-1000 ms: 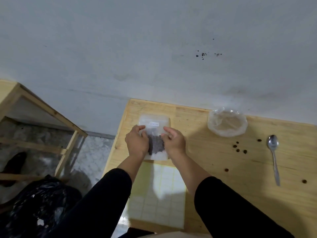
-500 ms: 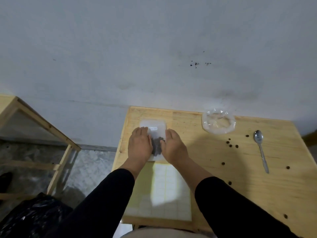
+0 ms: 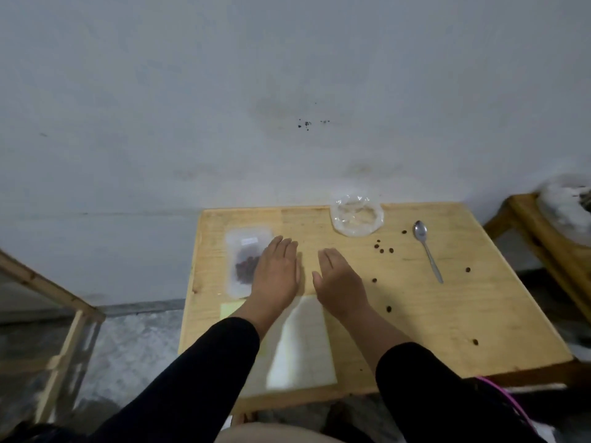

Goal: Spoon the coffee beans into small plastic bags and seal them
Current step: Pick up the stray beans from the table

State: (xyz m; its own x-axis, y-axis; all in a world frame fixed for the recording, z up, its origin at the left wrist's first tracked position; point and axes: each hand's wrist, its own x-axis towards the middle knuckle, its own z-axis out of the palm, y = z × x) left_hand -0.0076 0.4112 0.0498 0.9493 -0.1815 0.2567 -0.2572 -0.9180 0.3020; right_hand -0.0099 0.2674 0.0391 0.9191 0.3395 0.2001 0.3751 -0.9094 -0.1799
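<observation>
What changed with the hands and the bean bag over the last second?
Both hands let go of the filled bag. The left hand now lies flat at its right edge; the right hand has moved right, off it. Spoon and clear plastic bag stayed put.

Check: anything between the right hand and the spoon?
Yes, in the head view: loose beans on the bare table lie between the right hand and the spoon; nothing else.
</observation>
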